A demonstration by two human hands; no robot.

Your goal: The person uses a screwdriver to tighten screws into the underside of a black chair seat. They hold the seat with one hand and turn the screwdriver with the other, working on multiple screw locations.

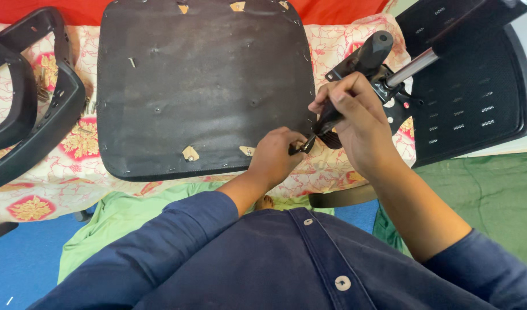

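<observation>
A black chair seat (200, 86) lies underside up on a patterned cloth (74, 166). At its near right corner my left hand (277, 156) pinches a small dark part (298, 147) against the seat edge. My right hand (355, 120) grips a black handle of the chair's tilt mechanism (366, 60), whose tip meets that small part. A shiny metal gas cylinder (412, 68) sticks out of the mechanism toward the upper right.
Black armrests (39, 115) lie at the left with loose screws (90, 107) beside them. A black mesh chair back (470, 97) rests at the right. Green cloth (493, 189) and a blue floor (22, 258) lie below the table edge.
</observation>
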